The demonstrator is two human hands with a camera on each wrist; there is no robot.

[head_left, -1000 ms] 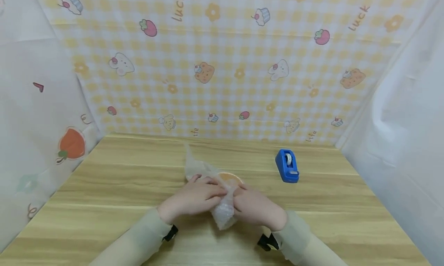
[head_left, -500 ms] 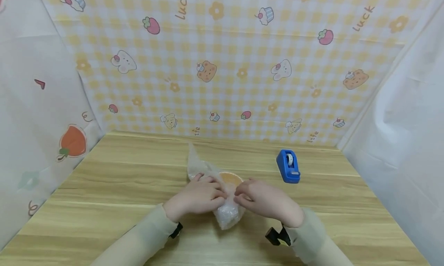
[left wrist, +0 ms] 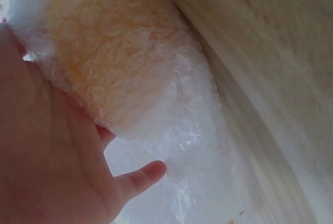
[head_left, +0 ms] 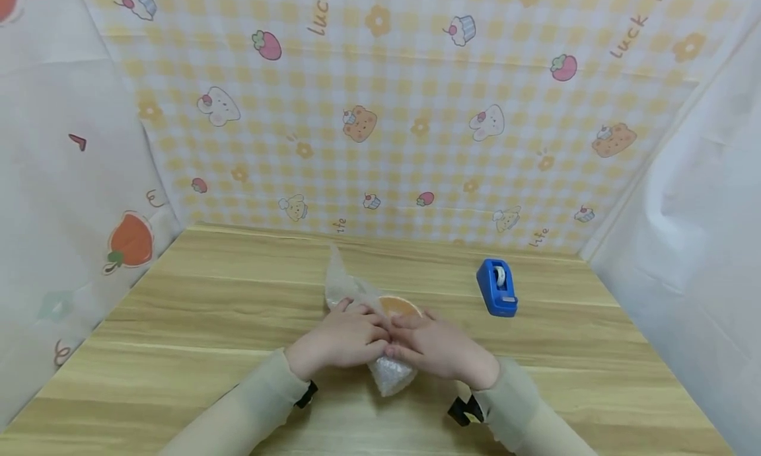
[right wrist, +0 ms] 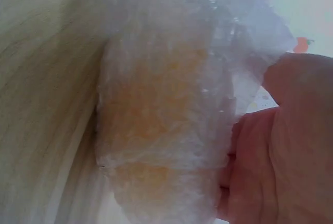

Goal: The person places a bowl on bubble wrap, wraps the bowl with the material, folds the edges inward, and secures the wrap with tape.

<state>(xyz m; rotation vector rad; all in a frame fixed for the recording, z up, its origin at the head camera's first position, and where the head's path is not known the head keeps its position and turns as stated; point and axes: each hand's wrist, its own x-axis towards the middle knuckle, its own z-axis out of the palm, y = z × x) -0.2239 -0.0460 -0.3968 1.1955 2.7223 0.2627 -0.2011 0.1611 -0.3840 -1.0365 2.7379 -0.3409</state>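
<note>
Hands, two, both bare, palms down, wrists drawn in toward each other, fingertips nearly meeting.
Left hand (head_left: 347, 335): fingers loosely bent, spread over the wrapping, pressing without clenching.
Right hand (head_left: 442, 347): fingers extended, laid across the wrapping from the opposite side, likewise unclenched.
Translucent bubble-wrap sheet, one (head_left: 392, 378): beneath and between both hands, folded; one pointed end projects beyond the left fingertips, another bulges nearer the wrists.
Round orange object with pale rim, one (head_left: 400, 306): inside the wrap, its upper edge exposed just beyond the right fingertips; the remainder shows through the plastic.
Blue plastic tape dispenser, one, with one whitish roll (head_left: 500, 277): beyond the right hand and to its right, untouched.
Pale beige sleeves, two: one behind each hand.
Light wood-grain tabletop, one (head_left: 238, 291): under everything listed.
</note>
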